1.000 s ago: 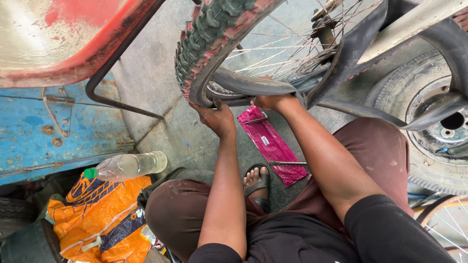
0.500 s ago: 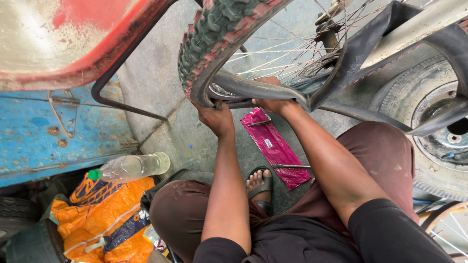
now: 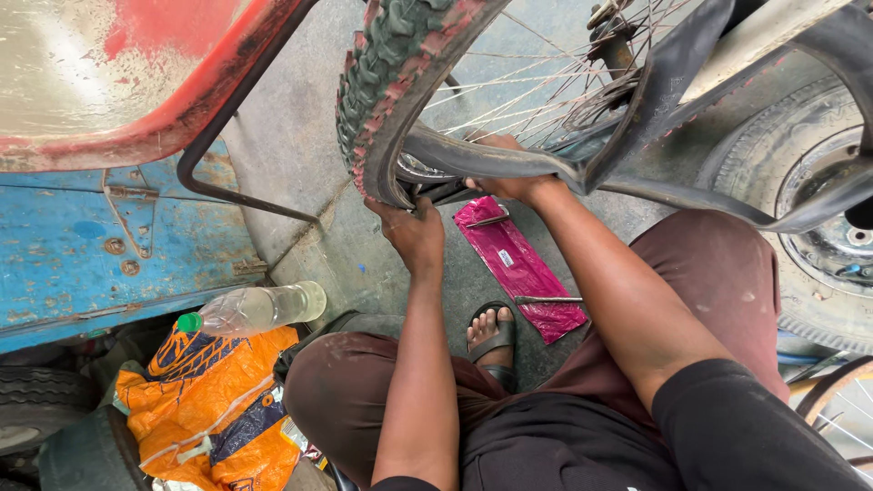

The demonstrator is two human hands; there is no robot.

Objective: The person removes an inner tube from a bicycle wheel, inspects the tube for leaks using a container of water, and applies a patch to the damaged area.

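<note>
Nearest, an orange bag (image 3: 205, 400) and a clear plastic bottle (image 3: 259, 307) lie by the knee; a pink packet (image 3: 520, 265) with thin metal tools rests on the floor past a sandalled foot (image 3: 491, 335). Farther up, the left hand (image 3: 414, 232) pinches the rim edge under the knobby tyre (image 3: 386, 73), grip pressed together, while the right hand (image 3: 509, 182) closes on the black inner tube (image 3: 491, 164). Feeding the tube evenly, without twisting, seems wise.

Hidden and cut off

The right hand's (image 3: 509, 182) fingertips vanish behind the inner tube (image 3: 491, 162); the bicycle wheel (image 3: 400, 82) and car tyre (image 3: 818, 227) run off-frame.
</note>
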